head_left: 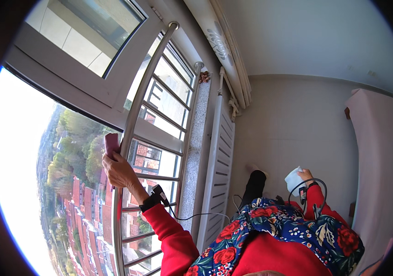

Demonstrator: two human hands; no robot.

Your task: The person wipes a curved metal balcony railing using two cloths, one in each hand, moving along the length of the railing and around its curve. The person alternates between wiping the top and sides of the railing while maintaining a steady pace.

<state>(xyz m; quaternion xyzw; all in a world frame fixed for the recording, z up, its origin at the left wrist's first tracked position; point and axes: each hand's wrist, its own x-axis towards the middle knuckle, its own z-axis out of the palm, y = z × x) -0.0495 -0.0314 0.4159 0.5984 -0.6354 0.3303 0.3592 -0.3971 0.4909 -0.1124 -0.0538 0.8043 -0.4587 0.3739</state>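
Observation:
My left hand (121,171) is closed on a folded mauve cloth (112,143), which sticks up past my fingers at the window. The hand is beside the thick metal rail (135,108) of the window guard; whether the cloth touches the rail or the glass, I cannot tell. Low on my right side, my right hand (305,174) grips a white cloth or wad of tissue (293,178). A black band with a small device and cable (160,195) is on my left wrist. Another cabled device (303,195) is at my right wrist.
Metal bars (171,94) run across the window, above a speckled stone sill (196,124). A white radiator (216,170) stands below it, with a gathered curtain (228,50) farther off. On the right is a bed-like piece under a pink cover (378,138). Cables hang by my body.

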